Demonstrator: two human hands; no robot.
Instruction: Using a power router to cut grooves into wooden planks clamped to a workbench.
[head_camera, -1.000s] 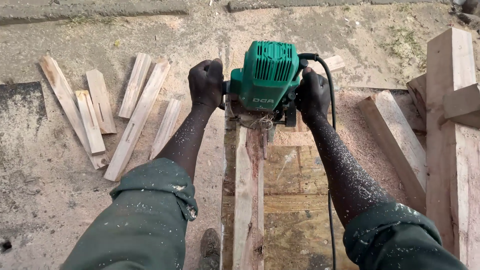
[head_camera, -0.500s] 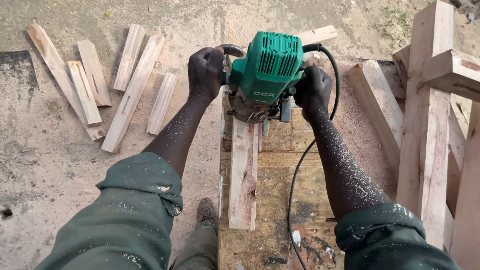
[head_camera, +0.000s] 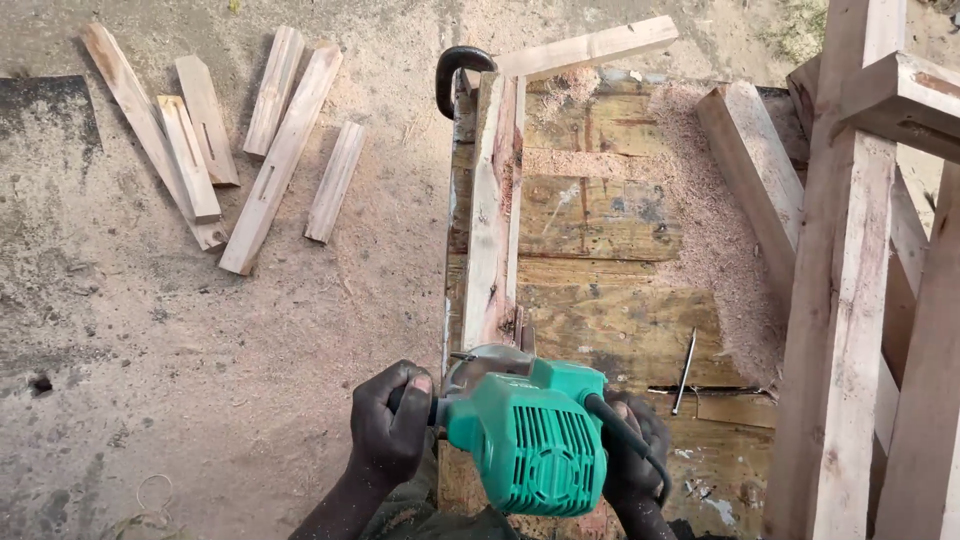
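We hold the green electric router with a ribbed plastic housing (head_camera: 530, 440) at the near end of the long pale wooden strip (head_camera: 490, 210), which stands on edge along the left edge of the worn plank workbench (head_camera: 610, 230). Our left hand (head_camera: 392, 428) has its fingers curled tight around the left handle; our right hand (head_camera: 630, 460) grips the right handle beside the black cord. The router base sits on the strip's near end, so the run along its top edge looks mostly complete. Pale sawdust (head_camera: 720, 250) is heaped toward the bench's right edge. Several cut wooden slats (head_camera: 235, 140) lie on the ground beyond the left edge.
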